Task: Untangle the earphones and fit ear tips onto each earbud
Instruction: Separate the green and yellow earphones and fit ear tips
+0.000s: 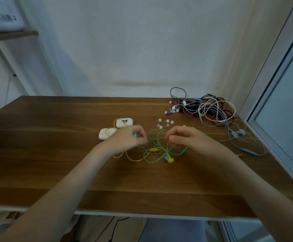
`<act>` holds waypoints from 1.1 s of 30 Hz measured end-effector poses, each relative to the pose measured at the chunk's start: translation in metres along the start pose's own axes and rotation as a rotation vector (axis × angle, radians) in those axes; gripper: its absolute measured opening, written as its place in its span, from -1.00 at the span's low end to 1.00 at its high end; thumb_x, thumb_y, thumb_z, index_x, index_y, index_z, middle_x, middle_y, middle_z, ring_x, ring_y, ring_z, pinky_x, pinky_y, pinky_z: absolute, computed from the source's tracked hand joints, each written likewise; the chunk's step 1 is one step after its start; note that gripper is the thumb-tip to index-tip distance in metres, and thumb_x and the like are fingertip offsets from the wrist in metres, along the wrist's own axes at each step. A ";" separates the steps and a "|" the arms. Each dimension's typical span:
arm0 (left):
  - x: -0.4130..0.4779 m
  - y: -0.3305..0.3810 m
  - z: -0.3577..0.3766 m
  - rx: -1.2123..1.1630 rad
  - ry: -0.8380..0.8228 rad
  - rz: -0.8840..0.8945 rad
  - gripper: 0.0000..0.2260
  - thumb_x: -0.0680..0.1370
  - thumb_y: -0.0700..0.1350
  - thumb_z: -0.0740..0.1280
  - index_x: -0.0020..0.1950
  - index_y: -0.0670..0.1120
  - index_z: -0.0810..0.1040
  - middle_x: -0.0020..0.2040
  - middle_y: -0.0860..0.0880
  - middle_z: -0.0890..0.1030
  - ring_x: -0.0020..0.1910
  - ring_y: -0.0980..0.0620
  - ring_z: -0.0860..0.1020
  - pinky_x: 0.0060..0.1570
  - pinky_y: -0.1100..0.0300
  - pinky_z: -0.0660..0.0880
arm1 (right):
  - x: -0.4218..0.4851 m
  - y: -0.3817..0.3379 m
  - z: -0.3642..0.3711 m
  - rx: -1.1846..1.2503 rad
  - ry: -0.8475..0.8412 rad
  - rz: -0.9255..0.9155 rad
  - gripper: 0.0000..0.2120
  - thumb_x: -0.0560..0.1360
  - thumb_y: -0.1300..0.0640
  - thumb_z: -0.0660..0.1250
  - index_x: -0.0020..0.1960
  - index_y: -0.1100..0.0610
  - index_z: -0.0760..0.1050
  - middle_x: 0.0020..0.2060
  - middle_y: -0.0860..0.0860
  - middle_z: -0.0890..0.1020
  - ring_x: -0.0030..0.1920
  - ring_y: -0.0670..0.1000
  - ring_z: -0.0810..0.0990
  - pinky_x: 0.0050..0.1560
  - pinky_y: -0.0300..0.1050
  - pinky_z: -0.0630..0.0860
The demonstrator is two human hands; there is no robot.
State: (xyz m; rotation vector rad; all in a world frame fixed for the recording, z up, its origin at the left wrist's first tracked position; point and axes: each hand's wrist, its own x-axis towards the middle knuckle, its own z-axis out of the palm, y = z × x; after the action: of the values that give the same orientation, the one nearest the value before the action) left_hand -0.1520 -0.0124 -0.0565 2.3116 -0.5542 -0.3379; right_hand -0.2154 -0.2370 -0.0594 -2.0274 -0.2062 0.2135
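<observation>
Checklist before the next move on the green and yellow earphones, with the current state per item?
1. Left hand grips a small blue piece: ok.
2. Right hand pinches the green cable: cannot tell, the fingers hide it.
3. Green cable free of loops: not ok, it crosses itself and the yellow cable.
4. Ear tips loose on the table, beyond the hands: ok.
5. Yellow earbud has a tip: cannot tell, blurred.
6. Tangled pile apart from this set: ok.
</observation>
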 end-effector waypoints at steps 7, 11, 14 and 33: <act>-0.008 -0.011 -0.004 0.374 -0.162 0.033 -0.69 0.40 0.14 0.48 0.00 0.00 0.56 -0.15 0.08 0.43 -0.16 0.15 0.42 -0.20 0.26 0.36 | 0.032 0.010 0.021 -0.414 0.276 -0.035 -0.54 0.49 0.07 0.38 0.36 -0.04 0.36 0.20 0.00 0.38 0.26 0.00 0.31 0.28 -0.03 0.34; -0.008 -0.015 -0.007 0.449 -0.218 0.053 -0.79 0.44 0.06 0.47 -0.04 0.00 0.57 -0.13 0.12 0.37 -0.09 0.15 0.38 -0.19 0.31 0.35 | 0.041 0.005 0.031 -0.639 0.023 0.065 -0.55 0.46 -0.20 0.33 0.28 -0.04 0.45 0.24 -0.06 0.37 0.33 0.00 0.24 0.36 0.09 0.20; -0.007 -0.018 -0.012 0.454 -0.246 0.051 -0.88 0.51 -0.02 0.40 -0.01 -0.03 0.64 -0.12 0.12 0.39 -0.06 0.13 0.42 -0.01 0.14 0.45 | 0.043 -0.002 0.036 -0.671 -0.078 0.053 -0.74 0.43 -0.16 0.39 0.03 -0.06 0.48 0.05 -0.10 0.43 0.17 -0.05 0.35 0.25 0.02 0.28; -0.015 -0.017 -0.039 0.478 -0.203 -0.093 -0.85 0.54 0.14 0.30 -0.06 0.08 0.52 -0.05 0.07 0.55 -0.12 0.10 0.50 -0.13 0.19 0.45 | 0.043 -0.050 0.029 0.565 0.408 -0.166 -0.93 0.62 0.17 0.18 -0.02 0.13 0.42 -0.35 -0.03 0.64 -0.52 0.04 0.52 -0.34 -0.01 0.49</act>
State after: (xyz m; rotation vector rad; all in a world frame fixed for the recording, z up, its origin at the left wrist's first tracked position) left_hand -0.1445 0.0292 -0.0396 2.7889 -0.6870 -0.5364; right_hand -0.1829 -0.1793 -0.0307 -1.4424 -0.0458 -0.2271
